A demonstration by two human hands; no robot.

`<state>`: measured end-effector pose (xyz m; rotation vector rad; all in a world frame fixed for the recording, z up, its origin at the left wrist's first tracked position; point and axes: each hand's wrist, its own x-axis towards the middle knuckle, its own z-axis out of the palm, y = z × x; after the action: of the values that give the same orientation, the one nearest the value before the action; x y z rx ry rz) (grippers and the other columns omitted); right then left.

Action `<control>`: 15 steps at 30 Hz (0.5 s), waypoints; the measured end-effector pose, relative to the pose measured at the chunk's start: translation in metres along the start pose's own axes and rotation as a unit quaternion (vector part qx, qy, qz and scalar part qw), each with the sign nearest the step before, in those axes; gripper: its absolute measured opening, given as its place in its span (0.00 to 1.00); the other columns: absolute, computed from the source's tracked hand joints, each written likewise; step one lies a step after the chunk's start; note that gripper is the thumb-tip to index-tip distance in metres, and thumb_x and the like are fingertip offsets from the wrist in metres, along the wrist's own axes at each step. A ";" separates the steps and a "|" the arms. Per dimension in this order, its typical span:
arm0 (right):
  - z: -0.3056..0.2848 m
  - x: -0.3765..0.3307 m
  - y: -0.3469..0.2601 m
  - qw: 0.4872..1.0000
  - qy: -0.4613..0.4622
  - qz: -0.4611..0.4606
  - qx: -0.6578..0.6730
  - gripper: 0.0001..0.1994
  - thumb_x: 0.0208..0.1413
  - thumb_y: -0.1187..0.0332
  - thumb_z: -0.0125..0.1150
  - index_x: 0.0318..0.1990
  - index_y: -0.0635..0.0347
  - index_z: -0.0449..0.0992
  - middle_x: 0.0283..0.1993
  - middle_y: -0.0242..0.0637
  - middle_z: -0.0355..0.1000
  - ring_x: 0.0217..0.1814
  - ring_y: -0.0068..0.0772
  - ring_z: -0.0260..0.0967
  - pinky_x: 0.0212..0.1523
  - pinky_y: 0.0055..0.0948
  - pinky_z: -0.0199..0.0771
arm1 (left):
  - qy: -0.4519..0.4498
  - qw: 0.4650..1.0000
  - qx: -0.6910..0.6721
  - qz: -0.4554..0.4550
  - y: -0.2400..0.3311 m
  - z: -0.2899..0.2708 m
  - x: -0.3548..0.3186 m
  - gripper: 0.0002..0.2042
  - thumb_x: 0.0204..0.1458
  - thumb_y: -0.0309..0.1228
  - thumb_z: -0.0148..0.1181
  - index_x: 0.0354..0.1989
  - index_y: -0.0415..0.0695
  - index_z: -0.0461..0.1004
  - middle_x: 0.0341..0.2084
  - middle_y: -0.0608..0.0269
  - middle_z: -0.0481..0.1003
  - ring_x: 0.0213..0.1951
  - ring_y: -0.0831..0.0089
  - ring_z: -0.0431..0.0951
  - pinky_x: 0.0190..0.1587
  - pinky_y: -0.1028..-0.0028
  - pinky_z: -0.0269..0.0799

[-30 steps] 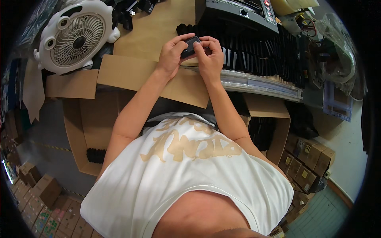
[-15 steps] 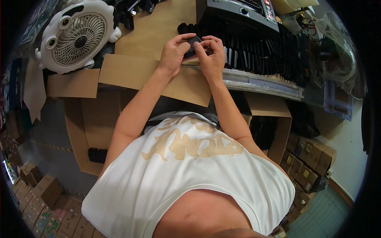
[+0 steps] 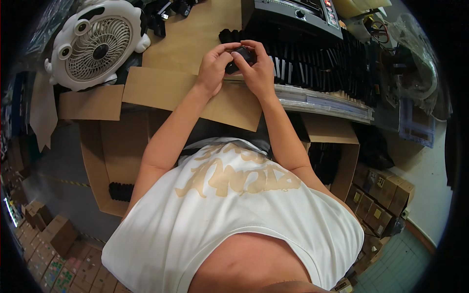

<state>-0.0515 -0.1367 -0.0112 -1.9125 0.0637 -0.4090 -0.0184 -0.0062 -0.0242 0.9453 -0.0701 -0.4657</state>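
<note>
Between my two hands, over the bench edge, is a small black plastic part (image 3: 239, 59), boxy in shape and partly covered by fingers. My left hand (image 3: 213, 67) grips its left side, thumb bent over it. On the other side, my right hand (image 3: 258, 67) curls round it with the thumb pressed near its middle. Rows of similar-looking black parts (image 3: 312, 66) are lined up just right of my right hand. Under my wrists lies a cardboard flap (image 3: 161, 88).
A grey machine (image 3: 293, 24) with a knob stands beyond the rows. At left sits a white animal-shaped fan (image 3: 100, 51). Below the bench, an open carton (image 3: 112, 146) holds a few black parts, and another carton (image 3: 332, 134) stands at right. Loose black pieces (image 3: 159, 24) lie at the back.
The black part has turned in my hands and shows a different side. My right hand has shifted slightly left, its fingers curling further over the top. The left hand has barely moved.
</note>
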 end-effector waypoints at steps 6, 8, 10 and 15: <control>-0.005 0.004 0.008 0.991 0.000 -0.108 -0.076 0.14 0.55 0.71 0.66 0.48 0.64 0.76 0.36 0.39 0.77 0.32 0.28 0.72 0.33 0.23 0.72 | -0.023 0.997 -0.075 -0.005 0.003 -0.004 0.000 0.18 0.56 0.21 0.45 0.55 0.33 0.71 0.46 0.50 0.76 0.42 0.70 0.77 0.43 0.75 0.78; -0.001 0.003 0.007 0.989 0.026 -0.130 -0.061 0.13 0.54 0.72 0.67 0.46 0.65 0.77 0.36 0.40 0.77 0.31 0.29 0.71 0.32 0.24 0.72 | -0.037 0.997 -0.074 -0.001 0.001 -0.008 0.001 0.18 0.58 0.21 0.46 0.56 0.33 0.71 0.46 0.50 0.75 0.42 0.70 0.77 0.44 0.74 0.78; 0.000 0.004 0.005 0.986 0.052 -0.154 -0.047 0.12 0.53 0.72 0.67 0.44 0.65 0.78 0.36 0.41 0.77 0.30 0.29 0.71 0.32 0.25 0.72 | -0.053 0.996 -0.073 0.005 0.000 -0.010 0.002 0.17 0.59 0.22 0.46 0.56 0.34 0.70 0.47 0.50 0.75 0.42 0.69 0.77 0.45 0.72 0.79; -0.016 0.011 -0.002 0.997 0.013 -0.019 -0.073 0.12 0.53 0.74 0.67 0.45 0.65 0.79 0.36 0.39 0.79 0.29 0.27 0.70 0.31 0.23 0.71 | -0.047 0.998 -0.043 -0.017 0.011 0.005 -0.005 0.15 0.62 0.26 0.47 0.55 0.33 0.70 0.47 0.49 0.73 0.43 0.68 0.76 0.46 0.70 0.79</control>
<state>-0.0463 -0.1528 -0.0014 -2.0550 0.0757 -0.4664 -0.0206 -0.0021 -0.0118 0.8406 -0.1181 -0.5407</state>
